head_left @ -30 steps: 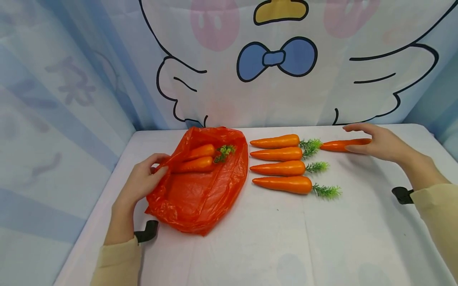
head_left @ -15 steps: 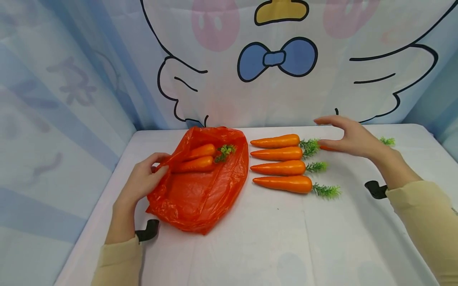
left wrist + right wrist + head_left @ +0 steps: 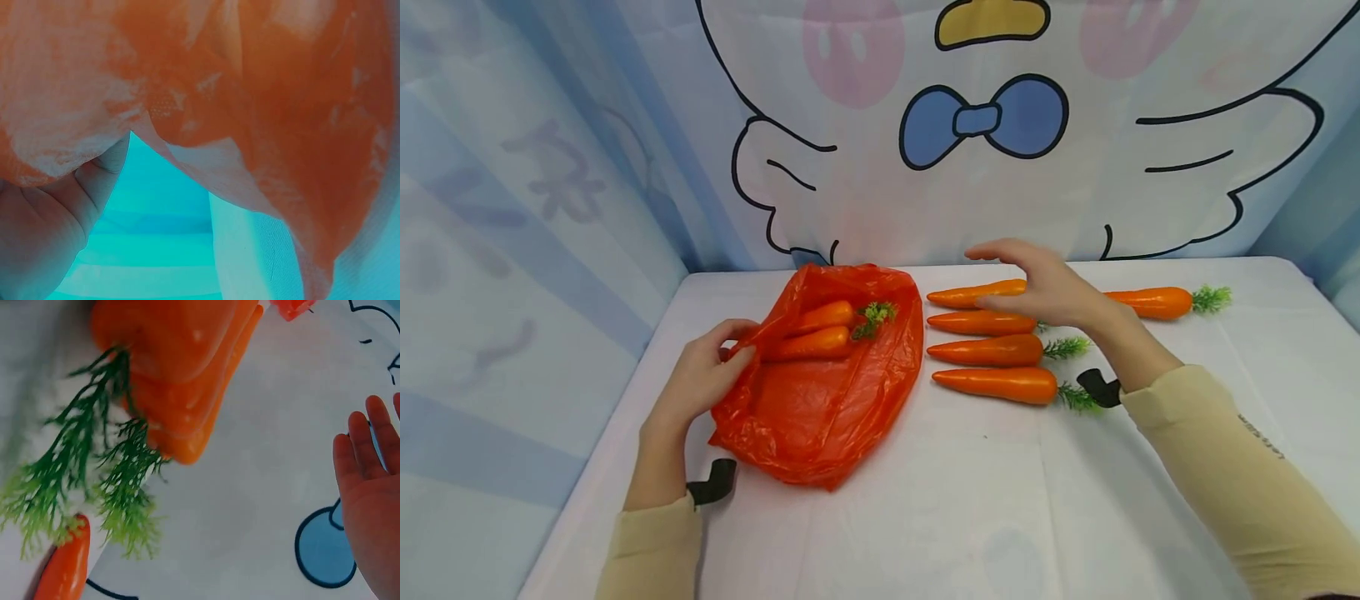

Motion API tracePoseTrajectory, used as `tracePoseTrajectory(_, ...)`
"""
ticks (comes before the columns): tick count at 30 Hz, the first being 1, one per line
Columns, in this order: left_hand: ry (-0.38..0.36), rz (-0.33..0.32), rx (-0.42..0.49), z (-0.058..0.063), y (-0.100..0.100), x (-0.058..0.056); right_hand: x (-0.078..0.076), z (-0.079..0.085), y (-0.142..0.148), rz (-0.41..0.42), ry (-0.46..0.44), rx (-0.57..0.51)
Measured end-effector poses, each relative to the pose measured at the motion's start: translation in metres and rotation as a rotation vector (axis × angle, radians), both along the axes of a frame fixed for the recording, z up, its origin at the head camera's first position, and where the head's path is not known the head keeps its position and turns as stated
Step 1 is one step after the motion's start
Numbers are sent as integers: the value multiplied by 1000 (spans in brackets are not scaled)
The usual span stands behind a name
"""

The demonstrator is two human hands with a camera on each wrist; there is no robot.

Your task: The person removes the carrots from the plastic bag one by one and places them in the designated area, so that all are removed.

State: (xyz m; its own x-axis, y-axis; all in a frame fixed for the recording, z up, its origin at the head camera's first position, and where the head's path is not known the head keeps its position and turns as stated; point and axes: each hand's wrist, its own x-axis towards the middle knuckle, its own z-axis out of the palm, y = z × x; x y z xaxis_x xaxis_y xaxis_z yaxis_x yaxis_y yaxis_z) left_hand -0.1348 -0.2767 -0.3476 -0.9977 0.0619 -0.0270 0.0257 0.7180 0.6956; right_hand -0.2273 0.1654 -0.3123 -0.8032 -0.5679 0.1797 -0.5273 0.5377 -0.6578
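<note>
In the head view my left hand (image 3: 700,371) pinches the left edge of a red plastic bag (image 3: 808,417) between thumb and fingers. The left wrist view shows the bag's film (image 3: 281,106) draped over that thumb. Two orange carrots (image 3: 822,342) with green tops lie inside the bag's mouth. Just right of the bag, several more carrots (image 3: 992,383) lie in a row, tips to the left. My right hand (image 3: 1045,287) reaches over the farthest carrot (image 3: 955,296), fingers extended, partly hiding it and its top. In the right wrist view the palm (image 3: 378,500) is bare.
One more carrot (image 3: 1153,302) lies to the right, its tip hidden behind my right forearm. A white cloth (image 3: 925,517) covers the table. Printed curtains (image 3: 985,200) rise at the back and left, close behind the bag and carrots.
My right hand has left the lone carrot on the right and moved left over the row's farthest carrot. My left hand still holds the bag's edge; the carrots have stayed put.
</note>
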Motion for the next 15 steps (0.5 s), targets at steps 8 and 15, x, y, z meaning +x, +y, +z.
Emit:
tracePoseTrajectory(8, 7, -8, -9, 0, 1, 0, 1, 0, -43, 65, -4, -5)
tracePoseTrajectory(15, -1, -5, -14, 2, 1, 0, 6, -5, -75, 131, -2, -17)
